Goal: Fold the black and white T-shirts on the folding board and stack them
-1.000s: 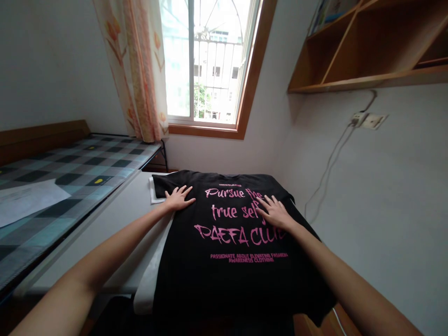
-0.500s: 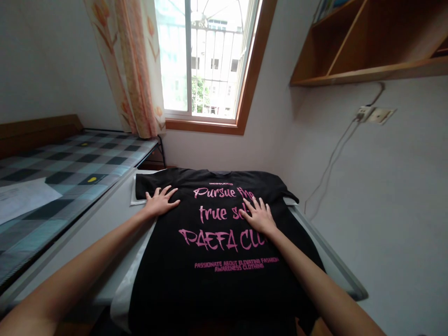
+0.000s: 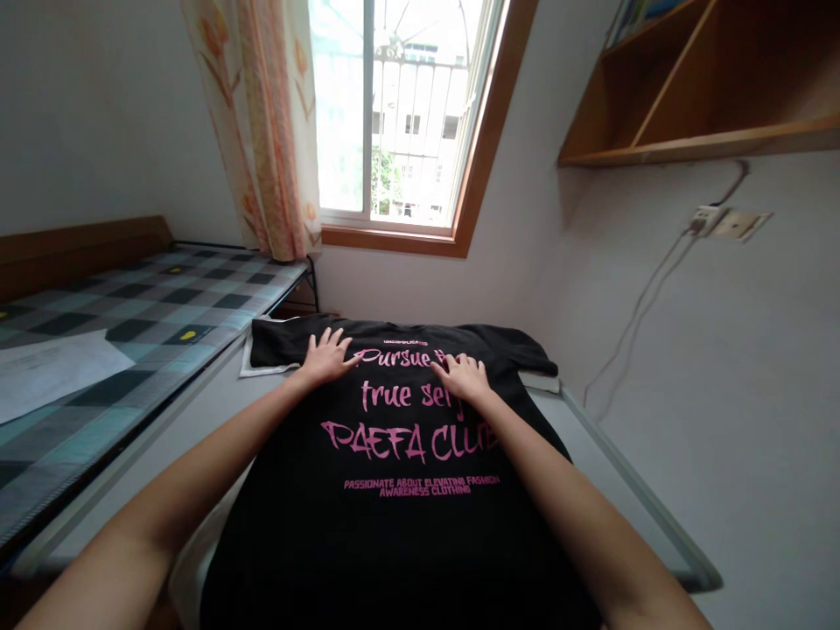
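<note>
Black shirt [image 3: 394, 521], lower centre: our left hand [image 3: 326, 357] rests splayed, right hand [image 3: 463, 378] loosely bent, probably to hold it flat.

Matt cloth T-shirt [image 3: 394, 547], smooth tabletop [image 3: 197, 433], smooth wooden shelf [image 3: 722, 143]

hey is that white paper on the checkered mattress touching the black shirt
Apart. The head view shows the white paper lying on the checkered mattress, with part of the pale table between it and the black shirt.
</note>
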### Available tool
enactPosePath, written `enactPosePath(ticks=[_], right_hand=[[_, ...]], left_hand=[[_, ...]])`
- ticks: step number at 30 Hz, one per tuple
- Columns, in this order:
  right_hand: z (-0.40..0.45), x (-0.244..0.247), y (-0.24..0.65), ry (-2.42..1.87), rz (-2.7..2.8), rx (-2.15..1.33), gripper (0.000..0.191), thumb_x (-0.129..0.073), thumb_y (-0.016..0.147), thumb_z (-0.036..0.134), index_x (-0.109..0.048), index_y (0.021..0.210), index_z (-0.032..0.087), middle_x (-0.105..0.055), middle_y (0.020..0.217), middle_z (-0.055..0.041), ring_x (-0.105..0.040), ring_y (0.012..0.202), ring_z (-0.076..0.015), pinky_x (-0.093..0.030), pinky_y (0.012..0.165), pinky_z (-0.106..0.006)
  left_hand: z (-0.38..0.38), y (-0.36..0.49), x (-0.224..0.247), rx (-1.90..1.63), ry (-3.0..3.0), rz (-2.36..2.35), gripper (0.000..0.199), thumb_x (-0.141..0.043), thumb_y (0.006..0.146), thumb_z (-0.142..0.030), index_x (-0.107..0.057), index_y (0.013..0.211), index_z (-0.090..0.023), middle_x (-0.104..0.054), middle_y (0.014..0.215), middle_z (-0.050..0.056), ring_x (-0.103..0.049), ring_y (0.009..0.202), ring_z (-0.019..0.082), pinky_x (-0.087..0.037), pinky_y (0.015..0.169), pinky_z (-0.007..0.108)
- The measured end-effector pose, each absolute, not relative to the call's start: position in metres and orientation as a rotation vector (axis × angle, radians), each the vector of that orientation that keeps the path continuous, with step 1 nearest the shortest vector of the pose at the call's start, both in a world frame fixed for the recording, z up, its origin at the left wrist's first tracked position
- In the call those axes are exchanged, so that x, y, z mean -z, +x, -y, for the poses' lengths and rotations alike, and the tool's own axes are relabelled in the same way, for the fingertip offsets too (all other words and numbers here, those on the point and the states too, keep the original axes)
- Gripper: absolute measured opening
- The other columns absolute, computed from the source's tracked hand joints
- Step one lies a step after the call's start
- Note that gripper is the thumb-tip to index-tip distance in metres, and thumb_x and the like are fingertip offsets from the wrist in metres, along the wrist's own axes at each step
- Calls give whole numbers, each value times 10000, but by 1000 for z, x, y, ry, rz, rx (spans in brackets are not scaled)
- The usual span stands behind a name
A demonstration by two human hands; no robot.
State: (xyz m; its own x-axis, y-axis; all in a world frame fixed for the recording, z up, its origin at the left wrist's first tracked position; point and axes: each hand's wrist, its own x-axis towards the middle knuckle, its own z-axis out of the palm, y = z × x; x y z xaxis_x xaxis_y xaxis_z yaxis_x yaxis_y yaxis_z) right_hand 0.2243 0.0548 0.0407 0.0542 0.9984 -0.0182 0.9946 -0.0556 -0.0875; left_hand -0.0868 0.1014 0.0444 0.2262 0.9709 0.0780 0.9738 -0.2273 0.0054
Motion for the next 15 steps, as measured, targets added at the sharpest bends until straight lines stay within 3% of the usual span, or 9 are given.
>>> enactPosePath(ticks=[5, 9, 15], right_hand=[[-81, -29, 205, -2280, 1909, -170, 698, -241, 915, 671, -443, 1424, 238, -368, 1481, -167, -279, 1375, -352, -135, 1098, -570], [-82, -12, 198, -2204, 1744, -32, 579, -299, 950, 569, -533, 1338, 209, -434, 1417, -169, -309, 1362, -327, -141, 1112, -562], [-59, -9, 223, -1828, 1849, 3, 483, -324, 967, 468, -585, 1269, 195, -528, 1298, -137, -486, 1222, -256, -358, 1057, -411]], left_hand=[[-103, -67, -16, 166, -2526, 1911, 739, -210, 891, -706, -328, 1490, -289, -239, 1584, 53, -135, 1458, 347, -88, 1131, 628], [-106, -72, -6, 195, -2524, 1912, 736, -208, 893, -706, -319, 1493, -296, -258, 1577, 38, -148, 1459, 329, -68, 1145, 604], [-107, -76, -6, 224, -2538, 1895, 711, -228, 895, -702, -346, 1478, -314, -274, 1572, 28, -167, 1457, 315, -74, 1149, 594]])
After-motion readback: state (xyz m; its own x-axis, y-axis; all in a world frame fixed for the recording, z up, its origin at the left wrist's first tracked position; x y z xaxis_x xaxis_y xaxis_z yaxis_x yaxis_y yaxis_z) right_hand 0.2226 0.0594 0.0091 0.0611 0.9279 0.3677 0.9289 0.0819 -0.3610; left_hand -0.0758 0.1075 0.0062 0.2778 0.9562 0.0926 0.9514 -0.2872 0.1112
